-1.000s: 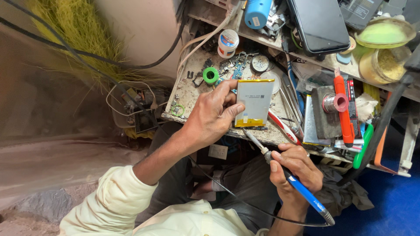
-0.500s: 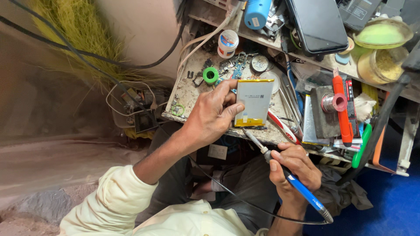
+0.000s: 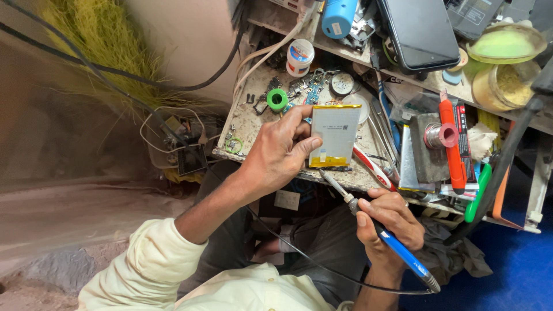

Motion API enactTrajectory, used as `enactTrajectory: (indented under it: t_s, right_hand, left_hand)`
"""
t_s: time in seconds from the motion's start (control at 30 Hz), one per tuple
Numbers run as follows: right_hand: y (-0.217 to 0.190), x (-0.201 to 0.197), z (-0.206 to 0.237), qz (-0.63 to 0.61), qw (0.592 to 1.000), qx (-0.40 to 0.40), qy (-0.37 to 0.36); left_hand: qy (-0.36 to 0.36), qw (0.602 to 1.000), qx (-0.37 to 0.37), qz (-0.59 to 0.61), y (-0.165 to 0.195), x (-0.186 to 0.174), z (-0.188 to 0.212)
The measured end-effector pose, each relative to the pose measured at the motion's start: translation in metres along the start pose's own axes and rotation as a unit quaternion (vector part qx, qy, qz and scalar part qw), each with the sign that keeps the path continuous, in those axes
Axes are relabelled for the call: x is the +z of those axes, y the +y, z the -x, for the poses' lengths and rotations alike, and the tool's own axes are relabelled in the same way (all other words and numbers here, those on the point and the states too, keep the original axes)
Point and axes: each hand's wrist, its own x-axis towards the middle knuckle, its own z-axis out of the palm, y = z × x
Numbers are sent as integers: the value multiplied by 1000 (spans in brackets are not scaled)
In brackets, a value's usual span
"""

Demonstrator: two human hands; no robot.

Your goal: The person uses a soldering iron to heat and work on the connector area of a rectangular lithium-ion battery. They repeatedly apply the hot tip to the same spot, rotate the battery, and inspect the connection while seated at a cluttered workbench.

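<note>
Hardly anything is shifting since a second ago: the left hand (image 3: 276,155) is still clamping its fingers (image 3: 305,147) on the flat battery (image 3: 336,135), tilted above the desk (image 3: 247,124). The right hand (image 3: 389,222) is gripping the soldering iron (image 3: 368,222), tip just below the battery's lower edge; bracing that wrist should steady the touch.

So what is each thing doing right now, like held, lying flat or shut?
left hand: gripping the battery's edge.
flat silver battery: held flat on the workbench.
right hand: closed around the soldering iron.
soldering iron: tip at the battery's lower edge.
phone: screen dark, lying on the shelf.
small white jar: upright, lid on.
</note>
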Motion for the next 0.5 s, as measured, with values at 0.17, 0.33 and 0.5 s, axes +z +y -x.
enactTrajectory:
  t_s: [0.17, 0.33, 0.5]
  right_hand:
    - [-1, 2, 0, -7, 1000, -3, -1]
    - [-1, 0, -4, 3, 1000, -11, -19]
    - [-5, 1, -6, 9, 1000, -20, -23]
  left_hand:
    - [1, 1000, 9, 9, 0, 0, 1]
    - [-1, 1000, 0, 5, 0, 0, 0]
    - [4, 1000, 15, -6, -1, 0, 1]
